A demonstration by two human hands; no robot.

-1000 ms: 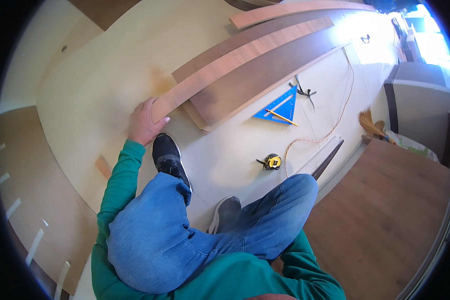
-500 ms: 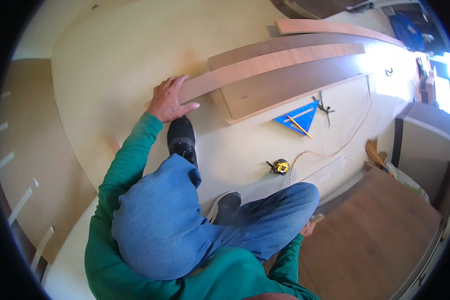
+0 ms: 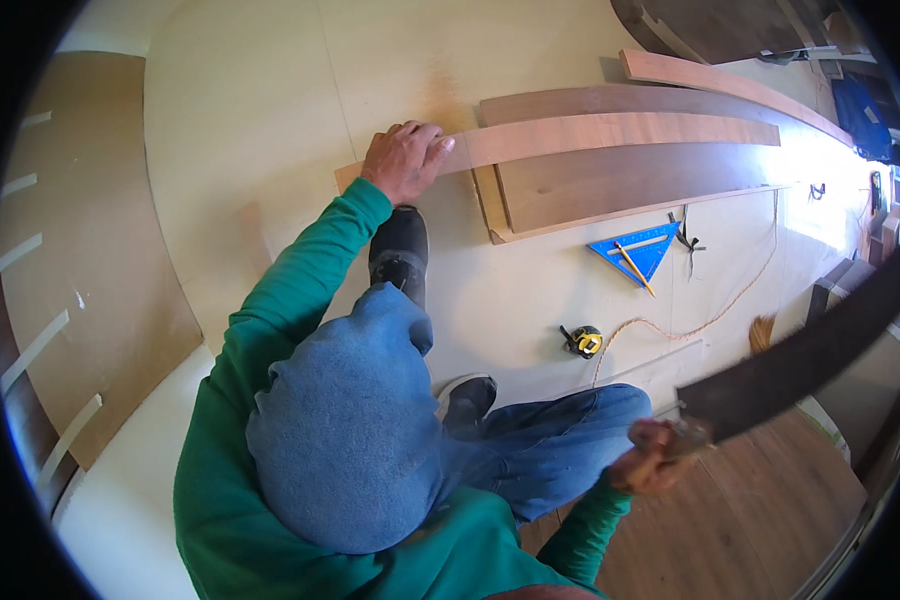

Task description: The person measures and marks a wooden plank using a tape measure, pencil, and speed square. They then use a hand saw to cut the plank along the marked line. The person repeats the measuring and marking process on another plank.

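Observation:
A long, narrow wooden board (image 3: 610, 131) lies across wider brown panels (image 3: 610, 180), its left end sticking out past them. My left hand (image 3: 406, 162) grips that overhanging end, fingers curled over the far edge, just beyond the toe of my black shoe (image 3: 398, 255). Raised beside my bent knee, my right hand (image 3: 653, 460) is closed around the handle of a handsaw (image 3: 800, 370). The dark blade points up and to the right, away from the board. Motion blurs this hand and the saw somewhat.
A blue triangular square (image 3: 662, 238) with a yellow pencil (image 3: 634, 268) on it lies right of centre. Closer is a yellow-and-black tape measure (image 3: 586, 342) by a thin rope (image 3: 730, 304). Another board (image 3: 730, 85) lies at the back; brown sheeting (image 3: 95, 250) stands left.
My right hand has come up from low beside my knee, bringing the handsaw into full view. The left hand still holds the board, its thumb now drawn in. The whole view has shifted slightly.

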